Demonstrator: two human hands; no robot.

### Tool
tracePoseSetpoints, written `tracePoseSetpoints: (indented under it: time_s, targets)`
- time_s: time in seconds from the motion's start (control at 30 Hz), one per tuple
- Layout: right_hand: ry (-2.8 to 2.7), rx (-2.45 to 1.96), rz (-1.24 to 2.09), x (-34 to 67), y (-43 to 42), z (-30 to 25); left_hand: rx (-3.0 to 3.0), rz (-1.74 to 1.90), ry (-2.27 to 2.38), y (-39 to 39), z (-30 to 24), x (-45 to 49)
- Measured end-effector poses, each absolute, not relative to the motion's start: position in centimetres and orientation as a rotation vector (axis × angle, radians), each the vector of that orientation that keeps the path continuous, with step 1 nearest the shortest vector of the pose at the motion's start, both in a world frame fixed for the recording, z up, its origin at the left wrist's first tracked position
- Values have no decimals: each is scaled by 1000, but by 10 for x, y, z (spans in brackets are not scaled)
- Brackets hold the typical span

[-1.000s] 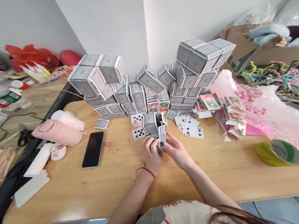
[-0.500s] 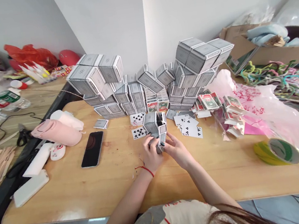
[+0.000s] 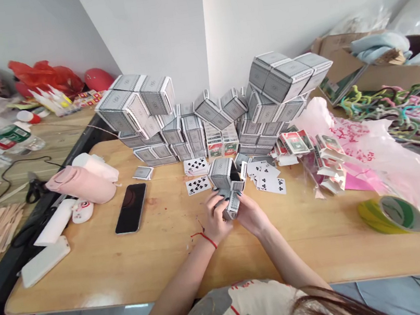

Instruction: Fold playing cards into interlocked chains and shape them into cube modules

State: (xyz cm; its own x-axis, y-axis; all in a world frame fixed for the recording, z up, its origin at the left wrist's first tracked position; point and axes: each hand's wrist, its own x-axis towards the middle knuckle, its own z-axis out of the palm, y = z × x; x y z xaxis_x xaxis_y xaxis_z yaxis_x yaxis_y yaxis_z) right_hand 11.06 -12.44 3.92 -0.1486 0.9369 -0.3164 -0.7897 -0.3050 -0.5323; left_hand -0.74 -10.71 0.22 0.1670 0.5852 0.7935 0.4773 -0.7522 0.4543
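Between my hands is a grey-patterned box folded from playing cards, with an opening and a raised flap facing right. My left hand grips its near left side, fingers bent over the cards. On the near right side, my right hand holds it with thumb and fingers. The parts under my palms are hidden. Face-up cards lie just left of the box, and more loose cards fan out to its right. Behind stands a structure of many similar card boxes, higher at both ends.
A black phone, a pink bottle and a white power bank lie to the left. Empty card packets, a plastic bag and a yellow tape roll are on the right.
The card box has turned and shifted slightly right, so its opening shows more. Both hands still hold it, my right fingers now further up its side.
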Motion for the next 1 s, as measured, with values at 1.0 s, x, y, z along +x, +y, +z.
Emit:
tracePoseSetpoints:
  time_s: [1.0]
  targets:
    - [-337, -696, 1726, 107, -129, 48, 2299, 1566, 1005, -104, 4, -8]
